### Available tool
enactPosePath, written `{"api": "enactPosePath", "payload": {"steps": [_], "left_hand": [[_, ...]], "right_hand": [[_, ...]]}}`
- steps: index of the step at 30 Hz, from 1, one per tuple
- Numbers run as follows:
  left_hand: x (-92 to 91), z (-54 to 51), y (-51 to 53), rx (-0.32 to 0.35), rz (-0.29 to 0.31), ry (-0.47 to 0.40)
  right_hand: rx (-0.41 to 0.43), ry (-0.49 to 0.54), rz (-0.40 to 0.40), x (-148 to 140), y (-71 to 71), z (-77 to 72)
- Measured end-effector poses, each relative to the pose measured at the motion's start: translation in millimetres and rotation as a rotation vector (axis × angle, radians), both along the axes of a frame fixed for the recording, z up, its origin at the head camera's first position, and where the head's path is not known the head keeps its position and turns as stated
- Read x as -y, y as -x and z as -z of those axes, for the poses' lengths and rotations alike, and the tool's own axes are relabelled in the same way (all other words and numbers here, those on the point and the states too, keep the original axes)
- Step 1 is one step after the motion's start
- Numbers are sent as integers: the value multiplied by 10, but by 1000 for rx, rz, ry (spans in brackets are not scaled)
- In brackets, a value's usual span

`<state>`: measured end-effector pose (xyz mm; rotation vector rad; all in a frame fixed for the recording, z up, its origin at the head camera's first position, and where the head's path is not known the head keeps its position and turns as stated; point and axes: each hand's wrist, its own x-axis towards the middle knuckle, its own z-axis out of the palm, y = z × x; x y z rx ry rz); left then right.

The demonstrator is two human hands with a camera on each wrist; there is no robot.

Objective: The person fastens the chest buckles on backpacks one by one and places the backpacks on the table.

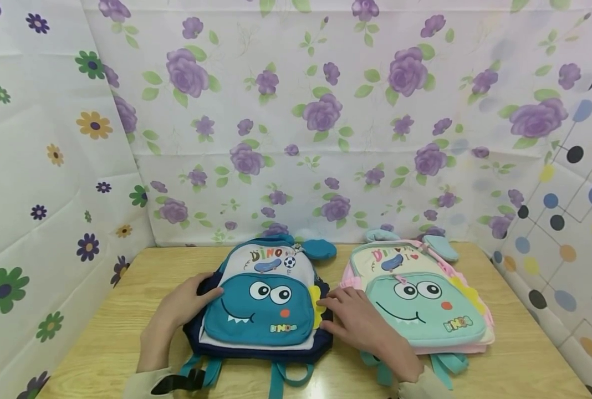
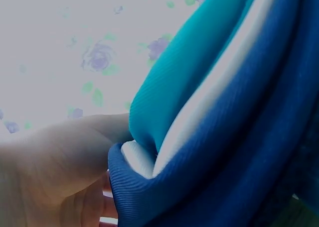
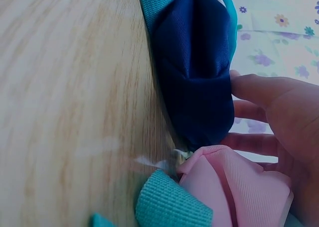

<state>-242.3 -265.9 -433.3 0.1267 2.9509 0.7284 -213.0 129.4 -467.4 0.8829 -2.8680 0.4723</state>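
Observation:
A dinosaur-face backpack (image 1: pixel 256 324) in teal, white and navy lies front up on the wooden table. My left hand (image 1: pixel 181 305) grips its left side, thumb over the front pocket edge. Behind the navy side panel (image 2: pixel 199 187), the left fingers are partly hidden in the left wrist view. On the other side, my right hand (image 1: pixel 353 318) touches the backpack's right edge by the yellow spikes (image 1: pixel 316 306). In the right wrist view, its fairly straight fingers (image 3: pixel 254 143) rest against the navy side (image 3: pixel 199 105). A mint and pink dinosaur backpack (image 1: pixel 425 327) lies close beside the right hand.
Teal straps (image 1: pixel 276 379) of the blue backpack hang toward the table's front. Mint straps (image 1: pixel 448 368) stick out below the other backpack. Flowered cloth (image 1: pixel 286 111) stands behind the wooden table (image 1: pixel 111 343), with patterned cloths on both sides.

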Motion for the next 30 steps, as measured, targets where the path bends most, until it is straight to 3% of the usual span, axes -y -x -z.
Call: {"api": "enactPosePath", "payload": {"steps": [16, 30], "left_hand": [[-12, -227, -93, -92, -16, -86], [-18, -317, -115, -183, 0, -268]], "right_hand": [[41, 4, -23, -17, 5, -4], [66, -8, -21, -27, 4, -7]]}}
